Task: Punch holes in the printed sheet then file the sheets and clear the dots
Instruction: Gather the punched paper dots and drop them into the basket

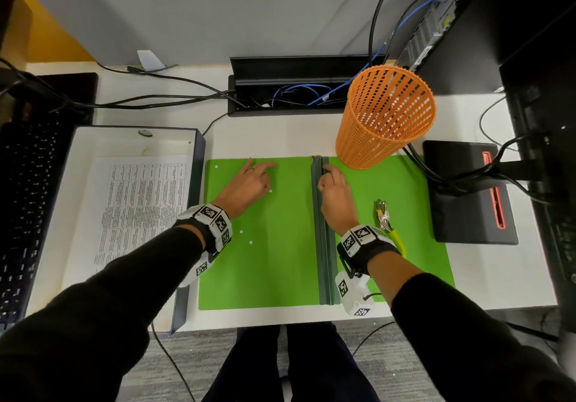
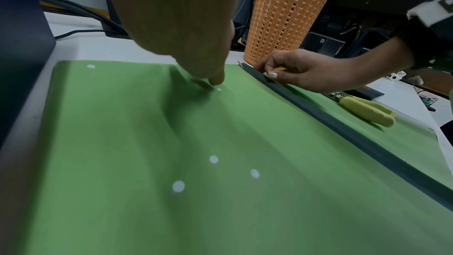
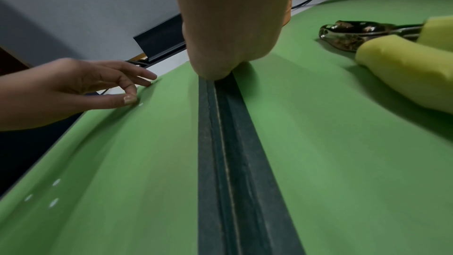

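A green folder (image 1: 280, 264) (image 2: 122, 201) (image 3: 318, 162) lies open and flat on the white desk, its dark spine (image 1: 324, 261) (image 3: 232, 181) running down the middle. Several small white paper dots (image 1: 241, 232) (image 2: 213, 159) (image 3: 56, 181) lie on its left flap. My left hand (image 1: 261, 169) (image 3: 127, 94) rests near the top of that flap, fingers spread, the thumb down beside one dot (image 1: 270, 190) (image 2: 219, 89). My right hand (image 1: 330, 180) (image 2: 272, 71) pinches the far end of the spine. The yellow-handled hole punch (image 1: 385, 217) (image 2: 365, 110) (image 3: 355, 34) lies on the right flap. The printed sheet (image 1: 140, 205) sits in a box tray (image 1: 199, 152).
An orange mesh basket (image 1: 386, 117) (image 2: 286, 13) stands at the folder's far right corner. A black keyboard (image 1: 25, 199) lies at the left, a cable trough (image 1: 296, 89) at the back, and a black device with a red slot (image 1: 467, 195) plus cables to the right.
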The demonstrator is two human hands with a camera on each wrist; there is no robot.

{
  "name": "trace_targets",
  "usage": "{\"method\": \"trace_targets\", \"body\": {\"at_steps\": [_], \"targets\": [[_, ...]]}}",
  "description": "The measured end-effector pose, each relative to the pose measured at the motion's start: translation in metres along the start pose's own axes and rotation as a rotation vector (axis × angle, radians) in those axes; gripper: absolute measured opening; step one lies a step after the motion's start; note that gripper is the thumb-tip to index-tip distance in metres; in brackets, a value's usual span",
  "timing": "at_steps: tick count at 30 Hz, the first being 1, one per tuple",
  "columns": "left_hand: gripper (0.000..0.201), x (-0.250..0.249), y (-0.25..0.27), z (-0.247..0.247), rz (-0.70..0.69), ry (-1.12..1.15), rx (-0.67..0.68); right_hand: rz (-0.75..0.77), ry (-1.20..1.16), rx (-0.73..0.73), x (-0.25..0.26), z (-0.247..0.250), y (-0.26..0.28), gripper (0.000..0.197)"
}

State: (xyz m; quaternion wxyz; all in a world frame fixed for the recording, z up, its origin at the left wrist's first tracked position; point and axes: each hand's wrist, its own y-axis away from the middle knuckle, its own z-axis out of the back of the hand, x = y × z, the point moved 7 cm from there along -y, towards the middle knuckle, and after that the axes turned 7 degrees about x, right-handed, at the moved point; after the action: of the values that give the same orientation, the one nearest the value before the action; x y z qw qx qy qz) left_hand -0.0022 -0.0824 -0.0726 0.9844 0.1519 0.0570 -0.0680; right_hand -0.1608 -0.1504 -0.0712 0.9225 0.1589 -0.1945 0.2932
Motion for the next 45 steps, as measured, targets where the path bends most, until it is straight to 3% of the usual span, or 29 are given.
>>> {"method": "trace_targets", "body": {"at_steps": [10, 19, 32, 45], "targets": [[0.017, 0.002, -0.001, 0.005, 0.029, 0.189, 0.082, 0.006, -0.029, -0.022, 0.001, 0.002, 0.000, 0.031], [0.018, -0.004, -0.004, 0.010, 0.013, 0.147, 0.120, 0.009, -0.029, -0.018, 0.000, 0.000, -0.001, 0.035], [0.004, -0.006, -0.007, 0.007, 0.041, 0.113, 0.090, -0.001, -0.023, -0.025, 0.002, -0.003, -0.001, 0.028], [0.011, -0.006, -0.003, 0.007, 0.007, 0.025, 0.088, 0.013, -0.010, -0.016, 0.003, -0.002, 0.000, 0.030]]}}
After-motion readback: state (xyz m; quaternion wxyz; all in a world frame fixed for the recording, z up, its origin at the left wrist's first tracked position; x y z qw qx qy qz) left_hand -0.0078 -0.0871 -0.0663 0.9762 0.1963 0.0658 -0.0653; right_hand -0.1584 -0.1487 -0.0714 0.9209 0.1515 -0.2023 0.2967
